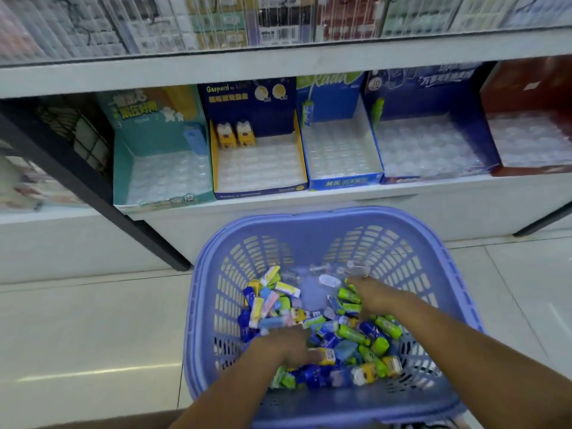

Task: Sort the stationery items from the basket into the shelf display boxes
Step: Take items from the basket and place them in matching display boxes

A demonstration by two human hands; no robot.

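Observation:
A purple plastic basket stands on the floor below the shelf, holding a pile of small stationery items in green, blue, yellow and pastel wrappers. My left hand reaches into the near left of the pile, its fingertips buried and its thumb beside a yellow-labelled item. My right hand is down among green items on the far right of the pile, fingers hidden. On the shelf stand a teal box, a navy-and-yellow box with two yellow items, a blue box, a dark blue box and a red box.
The display boxes have clear plastic tray inserts and sit side by side on a white shelf. A black metal upright slants down left of the boxes. Packaged goods hang on the shelf above. Pale floor tiles surround the basket.

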